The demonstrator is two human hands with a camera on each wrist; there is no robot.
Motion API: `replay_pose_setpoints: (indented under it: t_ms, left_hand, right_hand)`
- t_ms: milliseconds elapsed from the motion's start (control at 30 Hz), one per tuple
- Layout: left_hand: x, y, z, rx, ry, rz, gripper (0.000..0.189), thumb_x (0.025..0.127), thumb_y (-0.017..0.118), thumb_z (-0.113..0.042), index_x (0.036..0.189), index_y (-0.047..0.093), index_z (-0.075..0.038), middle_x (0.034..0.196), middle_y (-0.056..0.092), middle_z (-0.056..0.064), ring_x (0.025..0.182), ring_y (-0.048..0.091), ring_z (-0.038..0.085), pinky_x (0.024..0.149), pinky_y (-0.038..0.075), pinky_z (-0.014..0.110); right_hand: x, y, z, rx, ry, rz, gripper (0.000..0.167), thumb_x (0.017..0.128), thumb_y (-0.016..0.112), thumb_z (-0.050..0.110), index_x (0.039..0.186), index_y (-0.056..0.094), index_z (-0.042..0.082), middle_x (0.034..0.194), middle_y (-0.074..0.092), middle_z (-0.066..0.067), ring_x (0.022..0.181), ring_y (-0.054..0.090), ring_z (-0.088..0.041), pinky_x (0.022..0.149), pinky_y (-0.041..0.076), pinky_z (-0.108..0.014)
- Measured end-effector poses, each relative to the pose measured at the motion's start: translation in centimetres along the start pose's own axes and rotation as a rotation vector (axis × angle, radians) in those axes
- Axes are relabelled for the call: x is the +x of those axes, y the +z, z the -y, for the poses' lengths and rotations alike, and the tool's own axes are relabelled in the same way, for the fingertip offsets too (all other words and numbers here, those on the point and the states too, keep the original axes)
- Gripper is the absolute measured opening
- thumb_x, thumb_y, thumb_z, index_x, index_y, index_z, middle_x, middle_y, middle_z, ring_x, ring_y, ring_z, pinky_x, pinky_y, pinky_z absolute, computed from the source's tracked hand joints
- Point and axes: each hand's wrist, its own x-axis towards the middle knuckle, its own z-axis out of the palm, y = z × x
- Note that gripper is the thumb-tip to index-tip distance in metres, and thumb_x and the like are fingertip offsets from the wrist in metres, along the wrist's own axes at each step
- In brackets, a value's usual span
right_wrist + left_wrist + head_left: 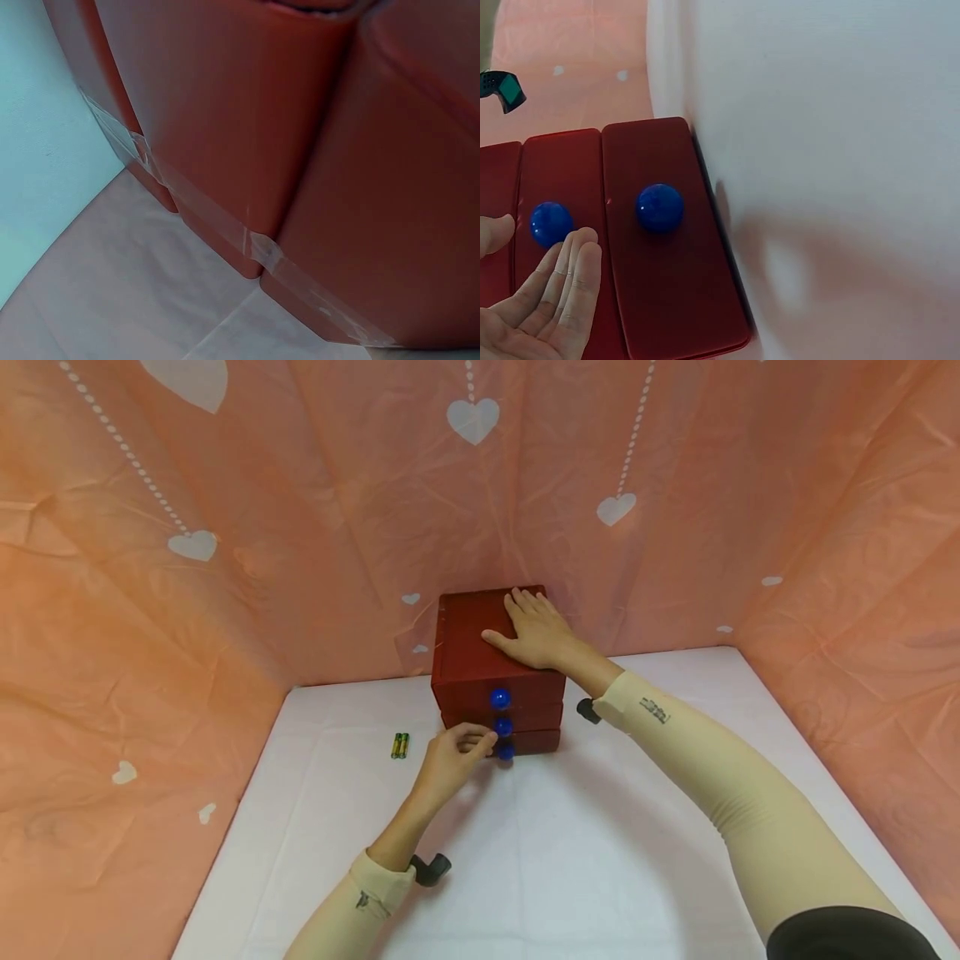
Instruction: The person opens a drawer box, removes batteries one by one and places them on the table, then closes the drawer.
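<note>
A dark red chest of three drawers (472,643) stands at the back of the table, each drawer front with a round blue knob. My right hand (536,631) rests on its top with the fingers spread. Beside the middle blue knob (550,222) is my left hand (453,756). In the left wrist view the fingers (577,281) are nearly straight, their tips right at the knob, and the thumb (495,234) stands apart from them. The bottom knob (660,208) and the top knob (500,698) are untouched. All the drawers look closed.
Two green and gold batteries (401,746) lie side by side on the white tablecloth (600,860), left of the chest. Clear tape (202,206) runs across the chest's stacked sections. An orange curtain with white hearts (337,527) hangs behind and at both sides.
</note>
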Motion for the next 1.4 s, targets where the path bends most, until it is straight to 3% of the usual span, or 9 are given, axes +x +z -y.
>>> replay_pose_setpoints:
  t_ms: [267,700,967,1400]
  left_hand:
    - [0.2,0.5,0.3,-0.006,-0.030,0.015,0.036,0.104,0.074,-0.032,0.123,0.074,-0.002,0.107,0.080,0.011,0.103,0.078,0.036,0.087,0.064,0.041]
    - [1.0,1.2,0.9,-0.029,-0.003,0.040,0.035,0.103,0.076,-0.024,0.124,0.072,0.004,0.104,0.080,0.013,0.098,0.079,0.035,0.084,0.065,0.036]
    - [1.3,1.6,1.0,-0.095,-0.023,0.050,0.034,0.106,0.071,-0.020,0.123,0.071,0.009,0.104,0.080,0.018,0.095,0.080,0.033,0.090,0.063,0.053]
    - [1.9,2.1,0.8,-0.109,-0.019,-0.001,0.031,0.105,0.073,-0.025,0.111,0.079,0.004,0.093,0.081,0.018,0.089,0.080,0.033,0.086,0.064,0.054]
  right_hand:
    - [0.0,0.0,0.0,-0.009,-0.004,0.005,0.092,0.109,0.040,0.065,0.170,0.016,0.000,0.179,0.009,-0.020,0.166,0.005,-0.035,0.134,-0.003,-0.045]
    - [0.2,0.1,-0.1,-0.014,-0.011,-0.006,0.092,0.109,0.039,0.065,0.170,0.017,-0.001,0.178,0.010,-0.020,0.166,0.007,-0.035,0.134,-0.002,-0.045]
    - [0.2,0.2,-0.1,-0.014,-0.011,-0.005,0.092,0.109,0.040,0.064,0.169,0.017,-0.001,0.178,0.011,-0.020,0.166,0.006,-0.035,0.134,-0.002,-0.045]
    - [0.2,0.3,-0.4,-0.005,-0.009,-0.017,0.091,0.109,0.042,0.064,0.169,0.018,-0.001,0.178,0.011,-0.020,0.166,0.007,-0.035,0.134,-0.002,-0.045]
